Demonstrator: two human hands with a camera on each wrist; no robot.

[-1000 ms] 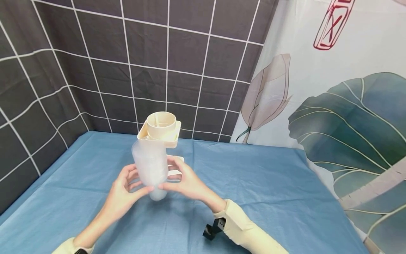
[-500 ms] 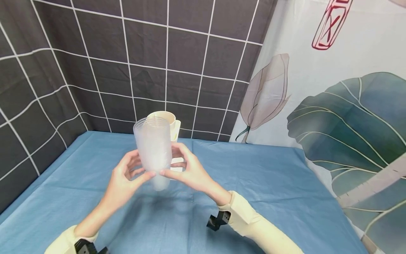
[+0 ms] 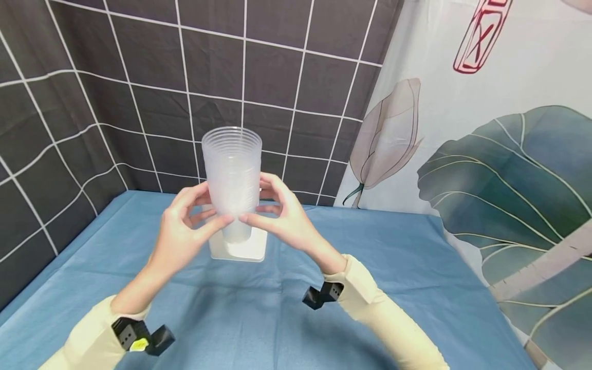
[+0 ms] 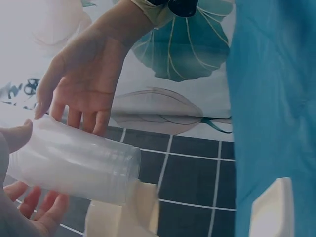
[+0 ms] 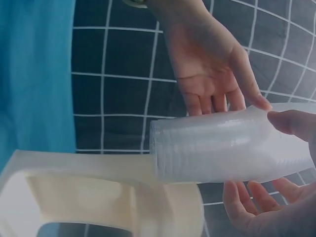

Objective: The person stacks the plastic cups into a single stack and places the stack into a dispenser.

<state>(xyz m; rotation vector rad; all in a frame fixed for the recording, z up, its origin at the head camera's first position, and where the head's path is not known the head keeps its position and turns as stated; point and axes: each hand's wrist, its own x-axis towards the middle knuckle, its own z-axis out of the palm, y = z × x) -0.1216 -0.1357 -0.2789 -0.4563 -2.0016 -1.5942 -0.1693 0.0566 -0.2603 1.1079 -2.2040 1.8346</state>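
Note:
A nested stack of clear, frosted plastic cups (image 3: 233,169) stands upright between my hands, rims up, raised above the table. My left hand (image 3: 180,221) holds the stack from the left, thumb in front and fingers round the side. From the right, my right hand (image 3: 291,221) grips it the same way, the two thumbs almost meeting near the bottom. Behind the cups is a cream plastic stand (image 3: 240,252); in the head view mostly its flat base shows, the rest hidden. Both wrist views show the stack's rim overlapping the stand's round top (image 5: 182,212).
A blue cloth (image 3: 370,267) covers the table. Dark grid-patterned curtain (image 3: 277,77) hangs at the back and left, and a white sheet with leaf prints (image 3: 509,180) at the right. Small black cameras sit on both wrists.
Both hands have lifted the cup stack and turned it from leaning to upright. It now covers the stand's round top in the head view.

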